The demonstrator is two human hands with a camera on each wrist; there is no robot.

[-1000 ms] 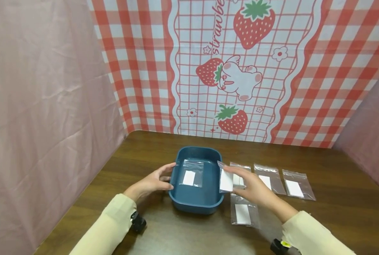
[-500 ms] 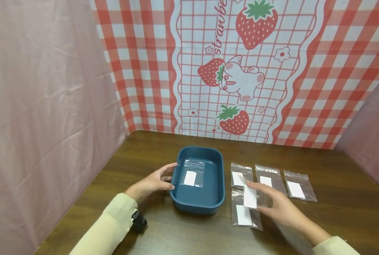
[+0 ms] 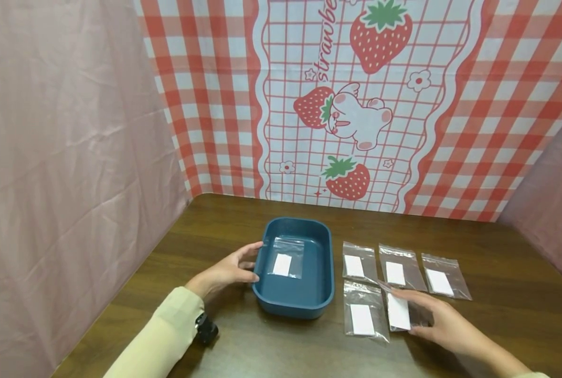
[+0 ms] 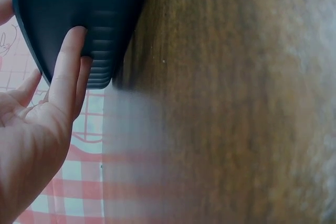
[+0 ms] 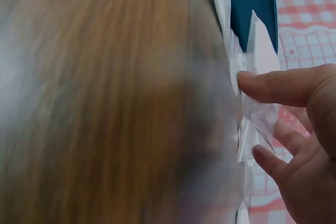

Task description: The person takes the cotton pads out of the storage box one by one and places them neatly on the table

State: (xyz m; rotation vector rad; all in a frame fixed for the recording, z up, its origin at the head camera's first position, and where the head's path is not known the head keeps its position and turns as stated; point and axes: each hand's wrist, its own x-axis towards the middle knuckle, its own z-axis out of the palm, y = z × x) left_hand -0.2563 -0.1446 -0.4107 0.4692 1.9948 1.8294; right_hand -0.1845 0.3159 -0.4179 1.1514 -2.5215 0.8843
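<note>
My left hand (image 3: 229,272) rests with its fingers against the left wall of a dark blue rectangular tub (image 3: 294,310); the left wrist view shows straight fingers (image 4: 64,77) on its outer side. Inside the tub lies a clear zip bag (image 3: 296,252) with a white rectangle in it. To the right, my right hand (image 3: 443,320) pinches another such zip bag (image 3: 399,313), tilted, low beside the front bag (image 3: 362,317). In the right wrist view the thumb (image 5: 278,86) presses on the held bag (image 5: 262,53).
Behind the held bag, three more zip bags, left (image 3: 354,266), middle (image 3: 396,273) and right (image 3: 438,282), lie in a row on the brown wooden table (image 3: 262,346). A strawberry-print cloth (image 3: 281,131) hangs behind, and a pink curtain (image 3: 73,184) stands at left.
My right hand has carried the zip bag from over the tub's right edge rightward and nearer, down beside the front bag. The left hand and tub stay put.
</note>
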